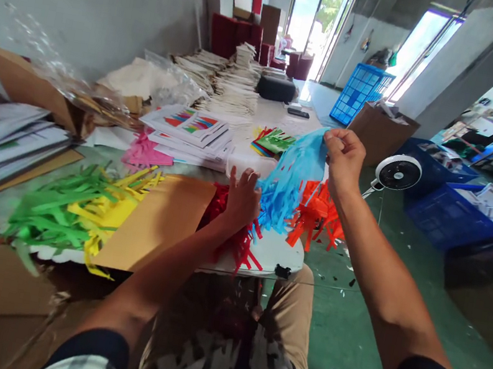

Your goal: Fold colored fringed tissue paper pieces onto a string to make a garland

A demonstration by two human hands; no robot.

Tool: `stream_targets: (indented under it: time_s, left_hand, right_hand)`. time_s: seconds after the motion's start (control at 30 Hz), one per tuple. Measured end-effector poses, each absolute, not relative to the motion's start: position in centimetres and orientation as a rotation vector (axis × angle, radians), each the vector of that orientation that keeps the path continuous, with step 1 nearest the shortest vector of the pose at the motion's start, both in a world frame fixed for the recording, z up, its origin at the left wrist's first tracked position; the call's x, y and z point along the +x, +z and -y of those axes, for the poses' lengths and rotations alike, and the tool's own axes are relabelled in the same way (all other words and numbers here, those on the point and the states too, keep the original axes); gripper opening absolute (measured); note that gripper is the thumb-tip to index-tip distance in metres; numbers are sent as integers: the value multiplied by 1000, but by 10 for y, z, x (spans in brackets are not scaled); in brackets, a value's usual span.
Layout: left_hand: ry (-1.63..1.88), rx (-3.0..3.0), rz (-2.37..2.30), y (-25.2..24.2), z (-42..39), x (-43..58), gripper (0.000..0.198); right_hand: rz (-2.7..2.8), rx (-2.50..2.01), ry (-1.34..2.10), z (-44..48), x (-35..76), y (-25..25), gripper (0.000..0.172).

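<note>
Right hand (347,160) pinches blue fringe (303,156) near right corner of table (283,253), likely so strips dangle; left hand (244,200) grip unclear.

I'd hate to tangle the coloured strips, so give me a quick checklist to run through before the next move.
1. Right hand gripping the light blue fringed sheet: ok, pinched at its upper corner.
2. Left hand gripping the blue strips: cannot tell; it is beside them, above the red fringe.
3. Orange fringe fully on the white table: not ok, it sticks out past the right edge.
4. Green strips clear of the yellow strips: not ok, they overlap.
5. Brown sheet between yellow and red: ok.
</note>
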State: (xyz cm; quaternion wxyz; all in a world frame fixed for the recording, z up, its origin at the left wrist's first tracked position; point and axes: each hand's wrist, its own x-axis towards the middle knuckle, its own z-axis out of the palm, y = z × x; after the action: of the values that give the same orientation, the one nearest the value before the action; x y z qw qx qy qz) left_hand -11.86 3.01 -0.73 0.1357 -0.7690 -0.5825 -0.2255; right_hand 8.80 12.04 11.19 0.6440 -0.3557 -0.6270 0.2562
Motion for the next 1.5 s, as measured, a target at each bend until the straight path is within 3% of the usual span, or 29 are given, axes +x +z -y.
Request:
stream_targets:
  time_s: [0.2,0.37,0.47,0.57,0.63,1.03,1.1,1.2,1.27,1.37,1.5]
  left_hand:
    - [-519,-2280,1749,-5,-42,-120,21]
    - [-605,-2335,1785,20,-52,-126,26]
    - [-871,-2375,1651,59,-40,-114,31]
    - [-1676,-2451,1121,98,-14,-83,22]
    - [-1793,-2444,960,111,5,-60,24]
    - [-1590,-2565,1042,91,26,-34,15]
    - [-1593,-2775,1013,93,29,-36,13]
    - [-1623,-3244,1026,98,37,-42,17]
    - [-1661,-3551,1094,102,42,-46,21]
    - [-1688,-3870,1260,107,48,-53,26]
    - [-1709,-4086,1486,107,49,-62,28]
  right_hand:
    - [1176,-745,331,-127,149,149,29]
    - [1191,-686,140,-75,197,174,23]
    - [1309,-679,154,-30,189,159,12]
    - [1388,-743,236,2,167,131,11]
    - [1429,-805,265,16,156,115,13]
    - [1442,-857,503,57,155,79,9]
    - [1468,-873,548,59,161,78,21]
    - [1545,-849,545,59,171,81,55]
    - [1687,-802,621,60,177,84,65]
    - [1906,-715,928,61,182,84,61]
    - [1860,-683,1181,65,186,75,39]
